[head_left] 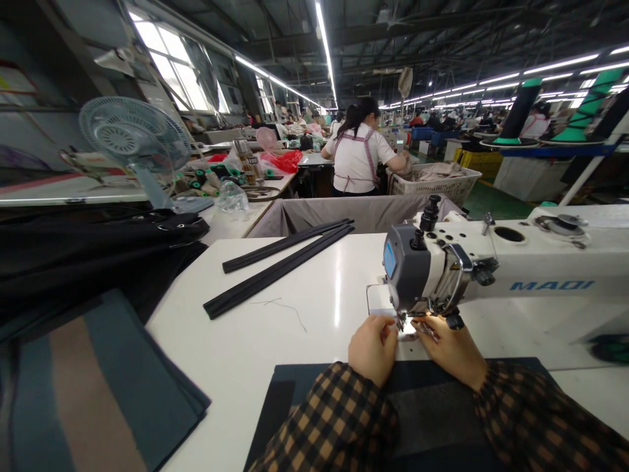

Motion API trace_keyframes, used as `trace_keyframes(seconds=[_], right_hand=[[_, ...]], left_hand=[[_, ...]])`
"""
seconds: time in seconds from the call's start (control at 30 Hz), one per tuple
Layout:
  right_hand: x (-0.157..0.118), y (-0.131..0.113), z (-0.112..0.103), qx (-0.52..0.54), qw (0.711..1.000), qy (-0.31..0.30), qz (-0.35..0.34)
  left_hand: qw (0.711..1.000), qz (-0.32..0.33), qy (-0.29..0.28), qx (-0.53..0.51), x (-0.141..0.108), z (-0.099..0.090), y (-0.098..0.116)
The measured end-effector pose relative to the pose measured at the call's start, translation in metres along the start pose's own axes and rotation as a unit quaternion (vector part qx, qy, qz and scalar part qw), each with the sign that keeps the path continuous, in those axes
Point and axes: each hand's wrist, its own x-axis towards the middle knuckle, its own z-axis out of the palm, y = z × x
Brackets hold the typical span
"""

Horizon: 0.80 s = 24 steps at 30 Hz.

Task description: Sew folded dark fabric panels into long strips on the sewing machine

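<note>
Both my hands are at the needle area of a white sewing machine [422, 269] marked MAQI, where a small lamp lights the presser foot [405, 326]. My left hand [374, 347] is left of the foot, thumb and fingertips pinched together; whatever they hold is too small to make out. From the right, my right hand [455, 346] reaches in close to the needle with bent, closed fingers. A small thin shape shows at its fingertips, its kind unclear. Below my hands and forearms lies a dark blue-grey fabric panel [427, 400] with a blackish band.
Two black fabric strips [280, 272] and loose thread [289, 308] lie on the white table [230, 367]. Striped fabric panels [113, 380] and black material [98, 255] are at left. Beyond are a fan [132, 141], a co-worker [358, 154], and a basket [442, 183].
</note>
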Motion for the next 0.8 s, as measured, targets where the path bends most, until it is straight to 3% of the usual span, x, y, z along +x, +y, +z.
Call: trace_keyframes(seconds=[0.8], right_hand=[[-0.0034,0.0066,0.0081,-0.012,0.999,-0.037,-0.002]], left_hand=[[1.000,-0.009,-0.008,0.010,-0.0044,-0.0024,0.0043]])
